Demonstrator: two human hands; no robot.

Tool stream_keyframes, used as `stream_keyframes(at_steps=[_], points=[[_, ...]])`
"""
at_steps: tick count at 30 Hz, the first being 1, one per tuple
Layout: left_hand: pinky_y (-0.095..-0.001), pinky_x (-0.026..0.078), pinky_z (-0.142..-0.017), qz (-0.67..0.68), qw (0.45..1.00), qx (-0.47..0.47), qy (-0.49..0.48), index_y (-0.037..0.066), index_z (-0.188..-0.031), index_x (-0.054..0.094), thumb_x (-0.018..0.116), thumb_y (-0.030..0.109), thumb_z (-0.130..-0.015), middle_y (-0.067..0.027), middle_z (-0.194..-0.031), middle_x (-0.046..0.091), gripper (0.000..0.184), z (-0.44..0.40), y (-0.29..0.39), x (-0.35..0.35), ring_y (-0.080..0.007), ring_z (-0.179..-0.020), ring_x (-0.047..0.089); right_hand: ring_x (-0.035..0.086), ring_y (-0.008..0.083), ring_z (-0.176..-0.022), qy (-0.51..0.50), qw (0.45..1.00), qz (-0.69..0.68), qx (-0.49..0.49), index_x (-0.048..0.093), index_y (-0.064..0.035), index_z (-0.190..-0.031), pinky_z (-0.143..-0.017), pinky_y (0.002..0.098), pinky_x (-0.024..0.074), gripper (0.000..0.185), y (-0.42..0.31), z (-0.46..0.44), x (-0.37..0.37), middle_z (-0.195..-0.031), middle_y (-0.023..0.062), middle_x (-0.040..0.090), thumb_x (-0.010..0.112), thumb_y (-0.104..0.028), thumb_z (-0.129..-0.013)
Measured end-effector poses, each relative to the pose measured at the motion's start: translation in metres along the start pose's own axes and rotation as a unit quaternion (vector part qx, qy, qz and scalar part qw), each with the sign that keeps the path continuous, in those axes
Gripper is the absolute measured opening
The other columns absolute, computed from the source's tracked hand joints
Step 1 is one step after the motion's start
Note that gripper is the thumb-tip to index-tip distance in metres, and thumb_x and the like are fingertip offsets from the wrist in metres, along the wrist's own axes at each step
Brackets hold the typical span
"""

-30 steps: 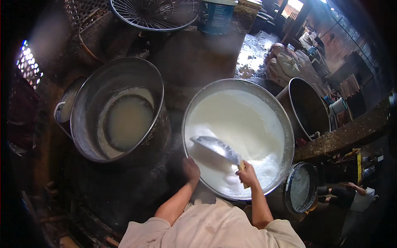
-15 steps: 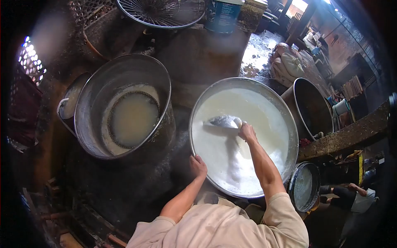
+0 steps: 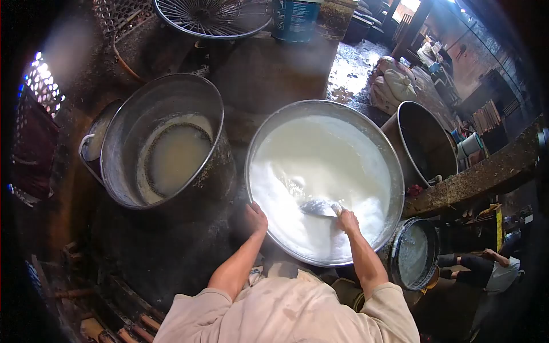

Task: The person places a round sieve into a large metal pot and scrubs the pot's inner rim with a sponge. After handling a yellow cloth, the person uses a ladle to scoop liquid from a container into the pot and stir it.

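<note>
In front of me stands a wide round metal vat point(image 3: 396, 166) full of milky white liquid point(image 3: 320, 143) with paler foam towards my side. My right hand point(image 3: 347, 220) is closed round the handle end of a metal scoop point(image 3: 318, 207). The scoop's blade points left and lies at the surface of the liquid, its lower edge partly hidden. At the vat's near left rim, my left hand point(image 3: 257, 218) grips the edge; some of its fingers are hard to make out.
To the left stands a deep metal pot point(image 3: 219, 108) with cloudy yellowish liquid low inside. Right of the vat are a tilted metal drum point(image 3: 426, 140) and a smaller round container point(image 3: 433, 251). A blue bucket point(image 3: 294, 22) and wire rack point(image 3: 213, 20) sit behind. Another person point(image 3: 503, 271) is at far right.
My right hand has drawn the scoop towards me through the vat, leaving ripples and foam. My left hand stays at the rim. The whole view has shifted slightly.
</note>
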State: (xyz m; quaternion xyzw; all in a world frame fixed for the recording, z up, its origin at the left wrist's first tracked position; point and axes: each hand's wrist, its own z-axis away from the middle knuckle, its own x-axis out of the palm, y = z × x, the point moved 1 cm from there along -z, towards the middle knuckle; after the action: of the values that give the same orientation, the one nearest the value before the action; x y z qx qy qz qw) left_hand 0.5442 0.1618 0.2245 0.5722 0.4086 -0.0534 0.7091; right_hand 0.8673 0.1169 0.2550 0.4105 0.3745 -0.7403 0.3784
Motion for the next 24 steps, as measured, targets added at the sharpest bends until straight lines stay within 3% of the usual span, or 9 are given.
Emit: stream_keyframes(at_steps=[1, 2, 10, 12, 19, 20, 24], points=[[-0.0436, 0.038, -0.085, -0.008, 0.999, -0.016, -0.036, -0.01, -0.105, 0.048, 0.034, 0.034, -0.091, -0.0301, -0.102, 0.052, 0.048, 0.001, 0.003, -0.005, -0.0418, -0.097, 0.049, 0.062, 0.0333, -0.073, 0.0, 1.0, 0.0, 0.0, 0.059, 0.0018, -0.091, -0.065, 0.0413, 0.0514, 0.026, 0.012, 0.009, 0.0, -0.083, 0.0206, 0.062, 0.059, -0.009, -0.067], [-0.0434, 0.038, -0.085, -0.009, 1.0, 0.011, 0.018, -0.01, -0.105, 0.049, 0.033, 0.034, -0.091, -0.0304, -0.101, 0.052, 0.048, 0.0, -0.002, 0.001, -0.0421, -0.095, 0.05, 0.062, 0.0335, -0.075, -0.009, 1.0, 0.003, 0.001, 0.059, 0.0018, -0.091, -0.066, 0.0416, 0.0511, 0.026, 0.024, 0.02, -0.002, -0.083, 0.0204, 0.062, 0.057, -0.009, -0.067], [-0.0456, 0.042, -0.078, -0.048, 0.999, -0.015, 0.007, -0.008, -0.098, 0.05, 0.032, 0.033, -0.092, -0.0304, -0.095, 0.055, 0.046, 0.007, 0.007, -0.001, -0.0424, -0.091, 0.053, 0.058, 0.0383, -0.084, 0.007, 0.999, 0.033, -0.021, 0.058, 0.0007, -0.097, -0.075, 0.0442, 0.0464, 0.032, 0.116, 0.084, -0.063, -0.087, 0.0233, 0.06, 0.053, -0.007, -0.066], [-0.0457, 0.042, -0.078, -0.047, 0.999, -0.009, 0.017, -0.008, -0.097, 0.05, 0.032, 0.034, -0.092, -0.0305, -0.094, 0.055, 0.046, 0.01, 0.014, 0.0, -0.0425, -0.09, 0.053, 0.057, 0.0382, -0.087, 0.022, 0.999, -0.001, -0.038, 0.057, -0.0052, -0.099, -0.078, 0.0442, 0.0463, 0.036, 0.142, 0.094, -0.091, -0.088, 0.0217, 0.061, 0.059, -0.009, -0.063], [-0.0445, 0.041, -0.081, -0.04, 0.999, 0.002, 0.03, -0.011, -0.104, 0.048, 0.032, 0.035, -0.091, -0.0306, -0.1, 0.054, 0.049, 0.011, 0.011, 0.002, -0.0431, -0.094, 0.052, 0.058, 0.0374, -0.082, 0.06, 0.995, -0.063, -0.057, 0.057, -0.0057, -0.097, -0.072, 0.0449, 0.046, 0.034, 0.167, 0.089, -0.209, -0.083, 0.0214, 0.06, 0.058, -0.007, -0.062], [-0.0442, 0.041, -0.082, -0.044, 0.999, 0.002, 0.028, -0.011, -0.106, 0.047, 0.032, 0.035, -0.091, -0.0308, -0.102, 0.054, 0.05, 0.011, 0.011, 0.0, -0.0431, -0.095, 0.052, 0.058, 0.0383, -0.08, 0.12, 0.987, -0.046, -0.092, 0.057, -0.0052, -0.096, -0.071, 0.0442, 0.0466, 0.034, 0.163, 0.081, -0.216, -0.08, 0.0205, 0.061, 0.056, -0.006, -0.063], [-0.0441, 0.041, -0.083, -0.056, 0.998, -0.037, 0.001, -0.01, -0.106, 0.048, 0.031, 0.035, -0.091, -0.0307, -0.102, 0.053, 0.051, 0.006, 0.012, -0.003, -0.0427, -0.096, 0.052, 0.057, 0.0392, -0.087, 0.223, 0.97, -0.083, 0.042, 0.056, -0.0094, -0.101, -0.076, 0.0447, 0.0455, 0.036, 0.146, 0.018, -0.193, -0.088, 0.0226, 0.06, 0.053, -0.007, -0.066]])
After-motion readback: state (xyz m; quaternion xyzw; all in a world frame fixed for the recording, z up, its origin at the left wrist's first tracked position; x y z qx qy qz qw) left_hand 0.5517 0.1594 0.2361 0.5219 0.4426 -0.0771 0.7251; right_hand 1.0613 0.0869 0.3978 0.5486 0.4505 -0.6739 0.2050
